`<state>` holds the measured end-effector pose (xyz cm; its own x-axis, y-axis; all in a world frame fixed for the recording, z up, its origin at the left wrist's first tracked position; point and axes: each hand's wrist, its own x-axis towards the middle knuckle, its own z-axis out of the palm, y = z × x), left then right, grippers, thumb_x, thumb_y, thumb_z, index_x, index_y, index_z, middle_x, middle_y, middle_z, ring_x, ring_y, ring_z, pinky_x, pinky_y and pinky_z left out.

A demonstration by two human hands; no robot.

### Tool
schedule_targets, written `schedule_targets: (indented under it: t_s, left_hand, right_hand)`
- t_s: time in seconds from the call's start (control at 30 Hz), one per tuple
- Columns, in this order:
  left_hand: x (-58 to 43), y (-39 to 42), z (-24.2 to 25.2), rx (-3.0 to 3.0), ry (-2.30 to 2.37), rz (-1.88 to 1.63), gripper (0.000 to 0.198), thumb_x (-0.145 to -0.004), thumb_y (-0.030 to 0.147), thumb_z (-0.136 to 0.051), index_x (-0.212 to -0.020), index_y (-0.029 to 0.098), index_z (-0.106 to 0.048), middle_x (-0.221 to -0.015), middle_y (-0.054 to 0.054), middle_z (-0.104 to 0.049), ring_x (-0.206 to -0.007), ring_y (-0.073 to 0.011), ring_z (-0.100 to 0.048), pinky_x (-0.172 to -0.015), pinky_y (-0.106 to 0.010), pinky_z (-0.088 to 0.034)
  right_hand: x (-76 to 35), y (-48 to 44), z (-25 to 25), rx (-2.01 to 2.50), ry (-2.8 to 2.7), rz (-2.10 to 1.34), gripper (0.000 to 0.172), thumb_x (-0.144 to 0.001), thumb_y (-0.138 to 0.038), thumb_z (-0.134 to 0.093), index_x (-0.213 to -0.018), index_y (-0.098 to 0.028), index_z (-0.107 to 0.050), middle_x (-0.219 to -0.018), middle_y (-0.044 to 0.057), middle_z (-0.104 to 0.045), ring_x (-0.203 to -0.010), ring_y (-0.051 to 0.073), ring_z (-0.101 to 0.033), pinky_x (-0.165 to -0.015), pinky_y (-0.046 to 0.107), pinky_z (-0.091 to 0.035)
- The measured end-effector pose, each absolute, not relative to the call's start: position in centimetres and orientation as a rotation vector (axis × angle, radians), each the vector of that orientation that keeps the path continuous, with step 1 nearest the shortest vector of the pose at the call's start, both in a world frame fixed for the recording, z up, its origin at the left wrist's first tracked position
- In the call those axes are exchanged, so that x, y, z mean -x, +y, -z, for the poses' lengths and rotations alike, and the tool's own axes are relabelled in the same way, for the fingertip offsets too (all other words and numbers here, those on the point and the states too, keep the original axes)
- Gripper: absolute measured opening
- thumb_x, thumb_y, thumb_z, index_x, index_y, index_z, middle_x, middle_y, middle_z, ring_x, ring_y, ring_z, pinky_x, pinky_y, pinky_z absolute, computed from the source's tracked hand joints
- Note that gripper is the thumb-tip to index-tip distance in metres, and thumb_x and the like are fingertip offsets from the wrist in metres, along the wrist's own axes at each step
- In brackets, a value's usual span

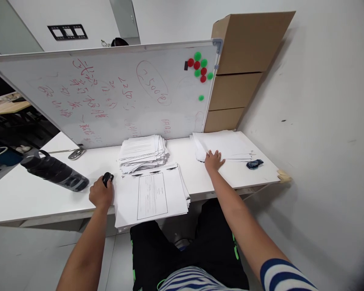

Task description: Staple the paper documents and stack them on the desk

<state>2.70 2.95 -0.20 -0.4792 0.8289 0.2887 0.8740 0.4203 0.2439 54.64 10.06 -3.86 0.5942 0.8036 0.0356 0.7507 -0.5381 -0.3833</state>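
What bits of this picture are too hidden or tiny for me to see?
Head view:
Black object: partly covered by the left hand.
Right paper pile: the right hand covers part of its near edge.
Near top sheet: its print is too small to read.
Dark shape: mostly hidden behind the whiteboard.
Blue container: cut off by the picture's left edge.

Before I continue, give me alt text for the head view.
The left hand holds a small black object beside two paper stacks on a white desk; the right hand touches another pile. A whiteboard stands behind, a dark bottle at left.
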Motion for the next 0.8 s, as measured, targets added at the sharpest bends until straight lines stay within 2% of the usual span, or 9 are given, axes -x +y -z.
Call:
schedule_targets:
  t_s: [0.23,0.63,0.8]
  left_hand:
    - [-3.2,2.7,-0.3,1.532,-2.563,0.579,0.053,-0.093,0.045,-0.046,-0.139,0.017,-0.052,-0.123,-0.017,-0.064,-0.114,-0.034,-0.055,-0.089,-0.042,-0.044]
    - [-3.0,2.8,-0.1,1.531,-2.535,0.557,0.053,-0.094,0.048,-0.044,-0.138,0.018,-0.053,-0.122,-0.016,-0.065,-0.112,-0.0344,-0.056,-0.087,-0.043,-0.046]
    - [-3.0,2.8,0.0,1.539,-2.53,0.562,0.054,-0.094,0.048,-0.044,-0.138,0.018,-0.052,-0.123,-0.016,-0.064,-0.113,-0.0344,-0.056,-0.087,-0.042,-0.045]
  right_hand:
    - [-54.5,9.9,3.7,2.454,-1.234,-0.199,0.051,-0.104,-0.038,-0.019,-0.147,-0.029,-0.046,-0.164,0.01,-0.025,-0.151,0.026,-0.015,-0.115,0.061,-0.012]
    - [-54.5,9.8,3.6,2.388,-1.209,-0.22,0.051,-0.104,-0.038,-0.021,-0.145,-0.027,-0.049,-0.163,0.012,-0.027,-0.151,0.029,-0.017,-0.115,0.063,-0.012]
    - [-54.1,9.2,2.5,2.314,-1.222,-0.2,0.054,-0.105,-0.036,-0.013,-0.148,-0.027,-0.046,-0.158,0.01,-0.038,-0.149,0.028,-0.021,-0.115,0.066,-0.01]
